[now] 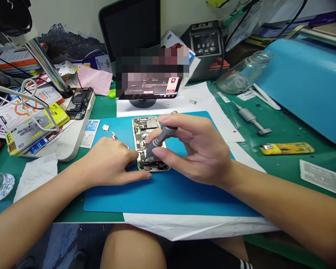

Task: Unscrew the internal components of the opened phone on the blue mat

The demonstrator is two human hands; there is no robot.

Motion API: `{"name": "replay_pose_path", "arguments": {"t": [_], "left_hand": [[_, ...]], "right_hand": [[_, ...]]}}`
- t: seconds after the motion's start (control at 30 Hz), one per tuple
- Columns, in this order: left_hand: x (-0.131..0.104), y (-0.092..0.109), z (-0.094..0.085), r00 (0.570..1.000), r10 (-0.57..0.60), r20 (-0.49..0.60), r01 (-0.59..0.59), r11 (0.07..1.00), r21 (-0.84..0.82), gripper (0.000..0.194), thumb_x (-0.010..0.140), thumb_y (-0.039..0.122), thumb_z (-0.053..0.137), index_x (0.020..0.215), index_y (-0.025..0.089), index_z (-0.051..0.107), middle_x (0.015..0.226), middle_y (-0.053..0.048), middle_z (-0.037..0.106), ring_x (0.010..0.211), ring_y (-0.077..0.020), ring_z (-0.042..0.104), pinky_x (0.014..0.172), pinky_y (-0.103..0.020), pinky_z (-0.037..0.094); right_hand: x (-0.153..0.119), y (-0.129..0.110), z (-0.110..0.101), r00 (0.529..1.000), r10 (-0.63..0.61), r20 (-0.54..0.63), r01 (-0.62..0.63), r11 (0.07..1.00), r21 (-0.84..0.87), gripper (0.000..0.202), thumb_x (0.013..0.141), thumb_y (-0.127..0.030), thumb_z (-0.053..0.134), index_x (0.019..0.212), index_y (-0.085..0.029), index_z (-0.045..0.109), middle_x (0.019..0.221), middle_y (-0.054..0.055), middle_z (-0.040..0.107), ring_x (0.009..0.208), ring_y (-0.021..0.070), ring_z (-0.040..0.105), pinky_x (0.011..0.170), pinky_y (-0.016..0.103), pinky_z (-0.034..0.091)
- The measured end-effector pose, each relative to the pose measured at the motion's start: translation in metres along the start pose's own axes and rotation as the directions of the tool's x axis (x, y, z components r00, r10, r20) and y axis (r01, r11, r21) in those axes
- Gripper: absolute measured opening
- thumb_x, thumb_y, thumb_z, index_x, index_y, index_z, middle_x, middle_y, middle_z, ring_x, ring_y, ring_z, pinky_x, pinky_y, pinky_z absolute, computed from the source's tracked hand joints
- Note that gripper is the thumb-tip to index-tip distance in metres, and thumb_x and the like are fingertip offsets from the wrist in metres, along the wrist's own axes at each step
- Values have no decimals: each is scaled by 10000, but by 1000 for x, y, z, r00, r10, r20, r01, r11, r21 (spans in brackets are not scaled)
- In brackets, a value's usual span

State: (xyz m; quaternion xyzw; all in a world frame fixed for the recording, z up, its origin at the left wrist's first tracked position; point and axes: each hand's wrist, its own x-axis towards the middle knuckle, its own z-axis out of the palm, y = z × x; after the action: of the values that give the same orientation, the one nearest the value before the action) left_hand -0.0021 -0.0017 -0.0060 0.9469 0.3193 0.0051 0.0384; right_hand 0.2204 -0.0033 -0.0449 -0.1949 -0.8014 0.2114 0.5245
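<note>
A bare knee [131, 246] sits nearest, under the counter's edge [72, 220]. Above it both forearms reach in over a blue mat [168, 194]. The left hand [112, 162] lies flat on the mat, fingertips touching the lower left edge of an opened phone [145, 144]; its grip holds nothing. The right hand [196, 149] pinches a grey screwdriver [159, 140] between thumb and fingers, tip down in the phone's lower half. The phone lies lengthwise at the mat's middle, its right side partly hidden by that hand.

Small parts [105, 127] lie on the mat just left of the phone. Behind it stands a tablet [131, 30], with a blurred screen before it. To the left a second opened phone [78, 101] rests on a white pad, beside yellow boxes [54, 114]. To the right lie a glass jar [243, 73], a second screwdriver [252, 120], a yellow lighter [285, 148] and a big blue sheet [305, 82]. A green mat [282, 127] covers the cluttered counter.
</note>
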Motion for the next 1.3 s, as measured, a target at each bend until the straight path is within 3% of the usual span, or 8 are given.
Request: {"name": "replay_pose_path", "arguments": {"t": [0.17,0.33,0.53,0.73,0.9,1.13,1.3], "left_hand": [[-1,-1,5,959,-45,-280,29,998,-61,301,962,461,600,879,199,724,472,35,531,449,-143,531,490,-266,240],[0,-2,13,923,20,-385,-36,999,-35,215,979,342,594,966,193,747,504,38,573,452,-132,551,485,-257,296],[0,-2,13,928,36,-372,-44,999,-14,199,974,260,573,902,195,747,564,20,636,489,-137,591,496,-264,321],[3,-8,9,919,-296,-261,321,946,56,212,938,349,600,898,243,779,562,-2,659,551,-217,633,517,-301,260],[6,-6,5,892,-433,-129,440,897,29,260,923,362,568,1013,270,794,616,-9,697,619,-244,654,556,-311,301],[4,-7,5,831,-493,-256,477,870,-128,364,897,244,494,1098,227,797,611,-7,665,569,-199,613,588,-312,366],[4,-7,7,824,-475,-309,432,879,-201,343,931,282,515,1107,214,801,592,0,639,529,-174,569,564,-300,344]], "right_hand": [[-1,3,-1,995,36,-96,-38,999,-16,605,913,-88,658,1436,-324,467,1300,55,627,964,173,747,841,339,676],[0,7,-1,992,2,-123,-3,1000,-12,665,899,-108,678,1463,-379,453,1363,32,613,965,178,753,824,340,682],[0,7,-2,993,-23,-113,20,999,-34,724,889,-87,684,1488,-408,433,1374,25,616,968,181,756,836,352,686],[5,7,-11,978,-58,-198,26,986,-162,690,881,-121,709,1447,-443,479,1372,3,603,972,191,750,814,368,686],[8,13,-18,976,21,-218,-76,966,-246,588,921,-191,670,1425,-435,491,1333,9,622,949,189,727,807,371,663],[17,9,-32,937,263,-231,-325,898,-297,414,931,-277,621,1333,-336,546,990,26,674,796,196,677,814,381,623],[24,11,-37,909,375,-180,-416,818,-398,388,886,-283,616,1274,-277,605,839,8,655,745,195,639,777,359,561]]}}
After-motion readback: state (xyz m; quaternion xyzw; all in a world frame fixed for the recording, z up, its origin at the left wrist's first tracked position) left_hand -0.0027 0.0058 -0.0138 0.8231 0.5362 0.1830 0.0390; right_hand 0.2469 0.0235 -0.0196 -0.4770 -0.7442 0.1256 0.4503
